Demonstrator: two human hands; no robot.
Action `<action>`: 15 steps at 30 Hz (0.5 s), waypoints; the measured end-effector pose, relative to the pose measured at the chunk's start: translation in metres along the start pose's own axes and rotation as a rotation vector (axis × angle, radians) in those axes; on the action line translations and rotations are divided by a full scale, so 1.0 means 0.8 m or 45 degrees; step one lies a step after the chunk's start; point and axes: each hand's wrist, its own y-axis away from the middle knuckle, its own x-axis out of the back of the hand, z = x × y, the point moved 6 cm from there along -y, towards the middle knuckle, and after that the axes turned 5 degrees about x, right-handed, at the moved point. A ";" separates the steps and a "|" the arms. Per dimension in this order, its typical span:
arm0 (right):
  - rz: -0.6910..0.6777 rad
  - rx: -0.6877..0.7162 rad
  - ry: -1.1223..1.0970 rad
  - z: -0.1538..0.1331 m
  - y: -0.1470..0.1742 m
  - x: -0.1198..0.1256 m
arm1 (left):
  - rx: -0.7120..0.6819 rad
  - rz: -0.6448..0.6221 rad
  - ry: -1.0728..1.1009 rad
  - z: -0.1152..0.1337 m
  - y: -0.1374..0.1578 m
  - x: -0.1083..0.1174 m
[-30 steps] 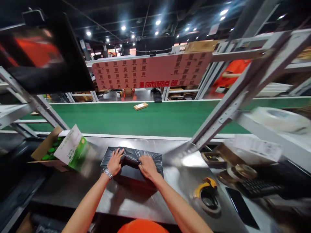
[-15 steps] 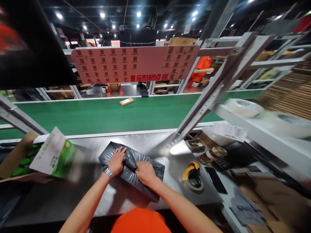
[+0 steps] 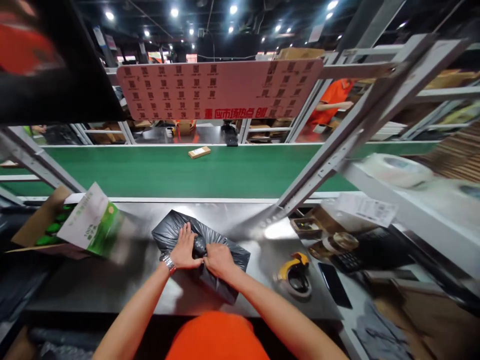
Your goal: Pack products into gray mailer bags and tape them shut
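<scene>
A box-shaped parcel wrapped in black plastic [image 3: 234,255] lies at a slant on the metal worktable in front of me. My left hand [image 3: 184,250], with a metal watch at the wrist, presses flat on its top, fingers stretched and thumb out towards the other hand. Closed around gathered plastic in the middle of the parcel is my right hand [image 3: 219,260]. A bunched twist of the plastic stands up between the two hands. To the right rests a yellow tape dispenser [image 3: 294,272], apart from both hands.
A carton with green items [image 3: 88,225] stands open at the left. Behind the table runs a green conveyor belt [image 3: 157,172] carrying a small flat box [image 3: 199,152]. A phone [image 3: 335,285] lies at right, below a shelf with rolls [image 3: 397,170]. Another person [image 3: 332,102] works beyond.
My left hand has slid nearer to the right hand, its thumb now reaching across. The right hand still grips the plastic. The view has shifted slightly.
</scene>
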 end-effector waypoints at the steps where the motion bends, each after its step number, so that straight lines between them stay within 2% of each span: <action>1: -0.043 -0.003 -0.007 0.001 0.000 0.003 | 0.021 -0.020 0.000 -0.002 -0.002 0.001; 3: -0.097 0.001 -0.070 0.007 0.004 0.015 | 0.075 -0.023 -0.002 -0.005 -0.004 0.003; 5: -0.076 0.058 -0.216 0.020 0.015 0.030 | 0.126 0.016 -0.018 -0.005 -0.004 0.004; 7: 0.026 0.168 -0.372 0.037 0.034 0.043 | 0.160 0.068 -0.046 -0.003 -0.003 0.003; 9: 0.205 0.257 -0.421 0.057 0.059 0.049 | 0.179 0.111 -0.074 0.000 -0.002 0.001; 12: 0.409 0.246 -0.342 0.076 0.086 0.039 | 0.187 0.141 -0.096 0.004 0.000 0.001; 13: 0.405 0.223 -0.311 0.075 0.088 0.031 | 0.186 0.142 -0.095 0.005 0.000 0.001; 15: 0.290 0.193 -0.243 0.063 0.082 0.016 | 0.187 0.140 -0.083 0.006 0.002 0.004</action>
